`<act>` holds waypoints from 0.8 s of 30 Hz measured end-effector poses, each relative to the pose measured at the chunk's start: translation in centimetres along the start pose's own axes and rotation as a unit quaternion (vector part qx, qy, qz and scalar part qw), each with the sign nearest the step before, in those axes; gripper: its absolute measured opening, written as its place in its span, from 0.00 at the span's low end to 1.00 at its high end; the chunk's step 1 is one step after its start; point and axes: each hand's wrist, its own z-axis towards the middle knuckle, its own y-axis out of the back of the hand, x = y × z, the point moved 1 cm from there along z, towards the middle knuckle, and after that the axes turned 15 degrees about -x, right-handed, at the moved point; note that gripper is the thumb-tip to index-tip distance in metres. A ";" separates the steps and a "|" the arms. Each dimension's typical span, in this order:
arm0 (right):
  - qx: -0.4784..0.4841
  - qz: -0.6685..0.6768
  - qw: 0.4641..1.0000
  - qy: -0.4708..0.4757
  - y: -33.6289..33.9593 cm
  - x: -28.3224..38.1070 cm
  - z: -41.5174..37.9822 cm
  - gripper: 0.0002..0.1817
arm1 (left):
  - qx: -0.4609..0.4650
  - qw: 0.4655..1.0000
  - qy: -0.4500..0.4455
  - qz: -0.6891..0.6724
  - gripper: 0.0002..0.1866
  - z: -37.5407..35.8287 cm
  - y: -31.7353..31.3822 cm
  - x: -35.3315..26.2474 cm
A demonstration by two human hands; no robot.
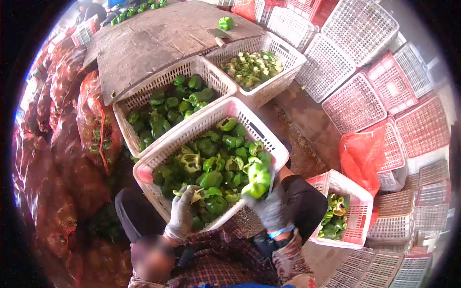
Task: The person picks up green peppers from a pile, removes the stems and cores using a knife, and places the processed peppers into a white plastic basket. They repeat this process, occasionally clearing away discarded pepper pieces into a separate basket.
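My left hand [180,213], in a grey glove, is closed at the near left rim of a white plastic crate [211,123]. A pale green pepper piece [196,195] shows at its fingertips. Blurred by motion, my gloved right hand [270,210] is at the crate's right side, closed on a bright green bell pepper [259,181]. A thin greyish streak beside that pepper is too smeared to name. Cut and hollowed green peppers [211,165] fill much of the crate, which rests by my knees.
Behind stands a crate of green peppers [168,103], beside a crate of chopped pale pieces [252,67]. A wooden board [158,41] bears a knife [220,41] and one pepper [225,23]. Red net sacks [57,158] line the left; a crate with scraps [362,211] and stacked crates [362,29] stand right.
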 end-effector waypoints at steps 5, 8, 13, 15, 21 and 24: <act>-0.019 -0.396 0.844 0.360 -1.3 9.0 7.1 0.46 | -0.070 0.997 0.032 -0.022 0.09 0.1 -0.4 0.0; 0.189 -0.485 0.822 0.232 -0.9 0.6 12.9 0.39 | -0.067 0.997 0.026 -0.034 0.09 0.5 -0.7 0.6; 0.217 -0.564 0.769 0.210 0.6 -0.9 12.1 0.26 | -0.071 0.996 0.047 -0.036 0.12 0.1 -0.9 0.1; 0.096 -0.495 0.846 0.176 1.7 3.2 9.9 0.21 | -0.058 0.997 0.046 -0.018 0.12 2.0 0.3 1.4; -0.135 -0.255 0.949 0.130 8.0 -2.0 9.5 0.13 | -0.010 0.994 0.098 -0.044 0.10 6.7 -3.9 2.8; -0.151 -0.142 0.972 0.108 5.9 -1.0 9.2 0.14 | 0.029 0.996 0.074 -0.039 0.08 7.7 -9.6 0.6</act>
